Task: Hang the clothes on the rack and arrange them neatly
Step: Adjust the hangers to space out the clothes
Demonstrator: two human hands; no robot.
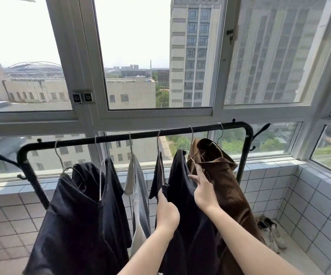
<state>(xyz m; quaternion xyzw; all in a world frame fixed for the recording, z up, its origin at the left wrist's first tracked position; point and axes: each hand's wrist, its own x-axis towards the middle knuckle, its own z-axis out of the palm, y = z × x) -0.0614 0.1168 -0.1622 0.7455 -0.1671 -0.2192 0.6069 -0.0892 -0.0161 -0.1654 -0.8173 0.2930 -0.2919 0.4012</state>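
— What can't you see at the hands?
— The left hand (167, 212) is closed on a dark shirt (188, 205), fingertips buried in cloth. The right hand (205, 192) pinches its collar.
— And the shirt?
— Navy, on a wire hanger (192, 143) on the black rack (132, 135), beside a brown shirt (226, 185); hems cut off below.

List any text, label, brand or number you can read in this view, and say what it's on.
None can be read.
Dark shirt, held by both hands: no print or tag showing.
Brown shirt: no label visible.
Rack: no markings.
Two window latches: round marks only, too small to read as text.
Buildings outside: no legible signs.
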